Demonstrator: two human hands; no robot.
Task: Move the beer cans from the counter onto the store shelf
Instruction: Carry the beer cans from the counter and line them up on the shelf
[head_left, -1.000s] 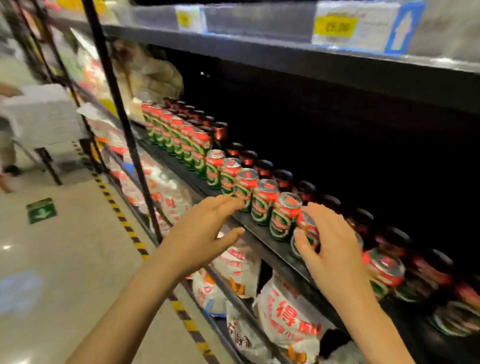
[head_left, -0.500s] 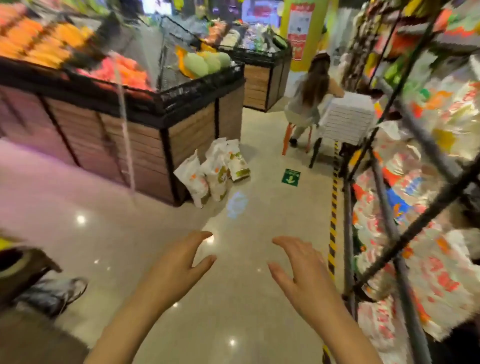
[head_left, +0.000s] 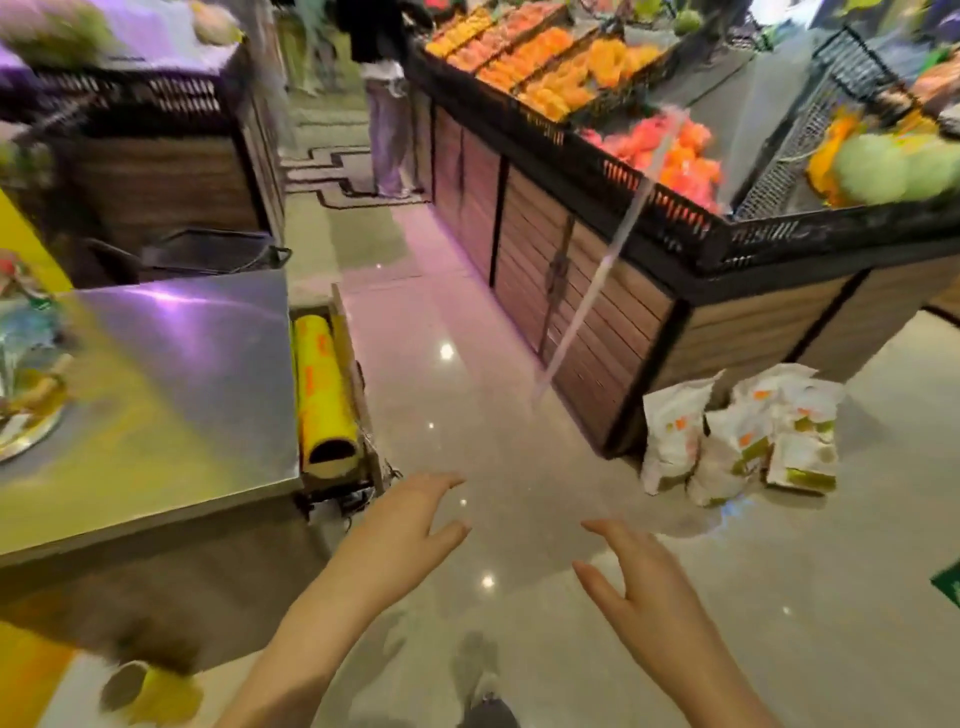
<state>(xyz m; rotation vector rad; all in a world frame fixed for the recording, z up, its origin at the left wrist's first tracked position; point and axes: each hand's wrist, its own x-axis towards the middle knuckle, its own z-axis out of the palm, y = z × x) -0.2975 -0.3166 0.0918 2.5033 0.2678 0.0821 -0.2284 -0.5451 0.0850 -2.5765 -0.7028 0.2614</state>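
- The fruit stand, wood-panelled with black crates of orange and red produce, fills the upper right, across the aisle from the hands.
- The steel tabletop lies at left, its near corner forward and left of the hands; blurred items sit at its far left edge, too smeared to name.
- No beer cans can be made out anywhere in view; if they stand on the tabletop, they are to the left, beyond the blur or out of frame, so their long axis cannot be judged.
- White printed bags lean at the foot of the fruit stand, on the floor to the right.
- A yellow film roll lies in a holder against the tabletop's right edge, long axis running away from the viewer.
- The left hand hangs over the floor, fingers spread and holding nothing; it is the nearer one to the tabletop, just beside its corner.
- The right hand is likewise empty with fingers loosely spread, farther from the tabletop.
- The next reach likely goes leftward, left hand leading.
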